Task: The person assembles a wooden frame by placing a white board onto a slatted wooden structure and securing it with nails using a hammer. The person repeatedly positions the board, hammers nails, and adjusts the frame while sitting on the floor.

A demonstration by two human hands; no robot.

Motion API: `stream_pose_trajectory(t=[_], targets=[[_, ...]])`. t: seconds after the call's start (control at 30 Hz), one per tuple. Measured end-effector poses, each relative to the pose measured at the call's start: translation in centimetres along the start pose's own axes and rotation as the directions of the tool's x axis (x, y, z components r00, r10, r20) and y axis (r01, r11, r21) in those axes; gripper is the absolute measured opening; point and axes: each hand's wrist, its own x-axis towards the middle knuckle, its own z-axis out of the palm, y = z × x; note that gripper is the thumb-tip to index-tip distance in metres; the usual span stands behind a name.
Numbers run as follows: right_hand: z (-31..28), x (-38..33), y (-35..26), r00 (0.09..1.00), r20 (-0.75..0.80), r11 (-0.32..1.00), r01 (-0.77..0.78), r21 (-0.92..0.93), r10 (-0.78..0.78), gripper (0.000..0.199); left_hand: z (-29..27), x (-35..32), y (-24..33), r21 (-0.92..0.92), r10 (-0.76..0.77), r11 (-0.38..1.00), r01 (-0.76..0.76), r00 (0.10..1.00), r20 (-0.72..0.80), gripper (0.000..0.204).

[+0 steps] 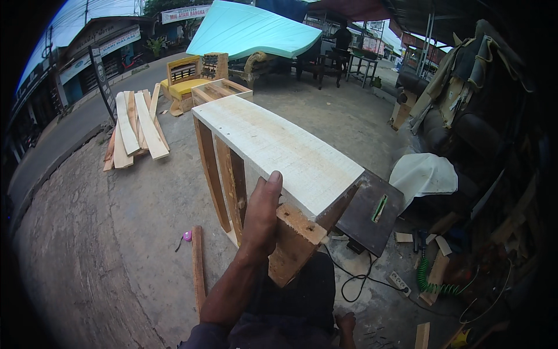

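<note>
My left hand (263, 218) grips the side of a wooden frame (232, 180), thumb up against the edge of its top board. That board (279, 148) is pale, long and wide, sloping down towards me. Below it, brown uprights stand at the far end. Right beside my thumb is the near end of a thick rough wood piece (300, 224) with small dark notches; whether it is fixed to the frame I cannot tell. Low down by my leg, my right hand (346, 321) is only partly in sight, its fingers unclear.
A dark table saw (372, 210) stands right of the frame, a white cloth (423, 174) behind it. Cables, a power strip (399, 282) and a green coiled hose (429, 278) lie at right. On the left are planks (133, 125), a pink tape measure (187, 235) and a wood strip (198, 262).
</note>
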Motion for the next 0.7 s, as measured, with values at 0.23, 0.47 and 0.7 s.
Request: stream_pose_trajectory(t=[0.23, 0.47, 0.7], targets=[[12.9, -7.1, 9.8, 0.988, 0.012, 0.98, -0.152, -0.128, 0.155, 0.069, 0.5, 1.1, 1.8, -0.116, -0.076, 0.99, 0.076, 0.997, 0.008, 0.07], [11.0, -5.1, 9.3, 0.985, -0.161, 0.99, -0.035, 0.137, 0.057, 0.064, 0.2, 1.6, 1.9, -0.179, -0.132, 0.974, 0.14, 0.99, 0.058, 0.062], [-8.5, -9.6, -5.5, 0.823, -0.507, 0.532, 0.558, 0.637, -0.255, 0.027, 0.1, 1.9, 1.6, -0.181, -0.125, 0.976, 0.124, 0.992, 0.006, 0.059]])
